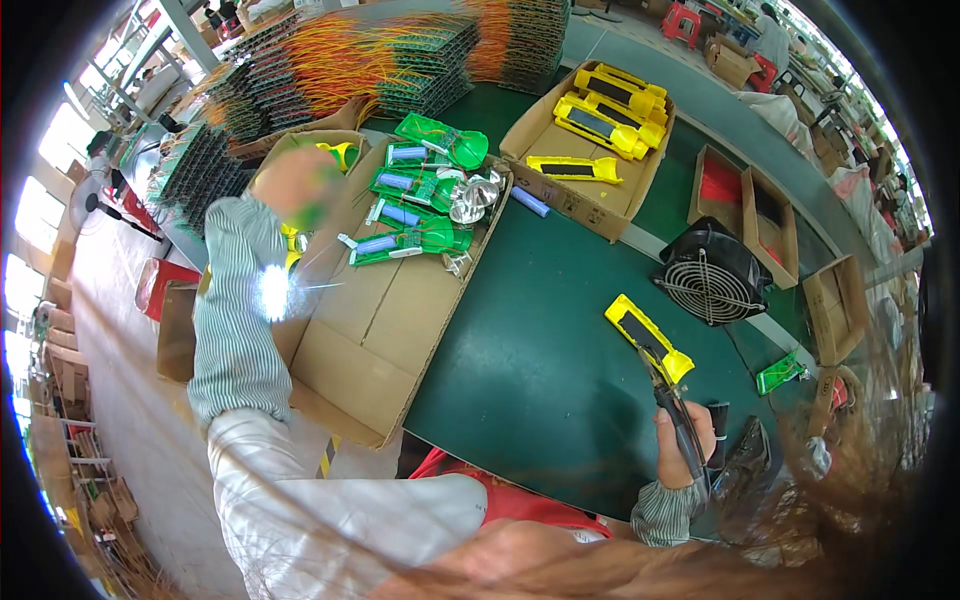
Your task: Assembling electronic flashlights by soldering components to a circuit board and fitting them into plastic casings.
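My left hand (300, 187) is stretched far to the left over a cardboard box holding yellow plastic shells (338, 156). Motion blurs its fingers, and a smeared yellow-green patch shows beside them; whether they grip anything is unclear. Low on the right, my right hand (685, 437) is closed around dark-handled pliers (683, 420). The tips of the pliers are at the near end of a yellow shell (640, 328) with a dark panel strip, which lies on the green tabletop (530, 350). I cannot tell whether the tips touch it.
Green assemblies (430, 190) with blue cells and silver reflectors lie in a large cardboard tray (350, 345). A blue cell (530, 202) is beside it. Another carton (578, 207) holds several yellow shells. A black fan (710, 272) stands right; circuit-board stacks (435, 75) with orange wires rise behind.
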Available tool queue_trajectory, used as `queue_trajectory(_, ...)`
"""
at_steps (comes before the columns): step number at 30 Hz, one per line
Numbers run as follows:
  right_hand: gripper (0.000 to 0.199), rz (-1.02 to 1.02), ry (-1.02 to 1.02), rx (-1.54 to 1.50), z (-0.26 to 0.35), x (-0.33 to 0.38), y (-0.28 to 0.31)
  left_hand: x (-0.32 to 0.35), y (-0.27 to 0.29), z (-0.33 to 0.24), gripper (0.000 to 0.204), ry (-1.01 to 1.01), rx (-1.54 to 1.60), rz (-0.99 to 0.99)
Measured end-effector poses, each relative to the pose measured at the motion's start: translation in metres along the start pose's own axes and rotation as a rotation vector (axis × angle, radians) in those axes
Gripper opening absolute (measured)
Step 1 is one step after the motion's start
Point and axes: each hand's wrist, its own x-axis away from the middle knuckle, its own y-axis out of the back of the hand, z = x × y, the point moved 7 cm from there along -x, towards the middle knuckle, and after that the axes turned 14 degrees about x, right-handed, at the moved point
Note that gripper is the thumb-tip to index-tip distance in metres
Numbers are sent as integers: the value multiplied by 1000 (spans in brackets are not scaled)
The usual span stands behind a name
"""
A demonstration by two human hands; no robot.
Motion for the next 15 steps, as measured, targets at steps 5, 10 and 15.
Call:
queue_trajectory(5,21,27,25,-133,6,2,5,36,-74,-69,55,1,-46,335)
queue_trajectory(10,20,9,106,-141,-8,16,16,38,-119,-46,57,-14,-66,106)
queue_trajectory(15,19,-25,97,-116,-21,30,31,55,-103,-68,52,91,2,248)
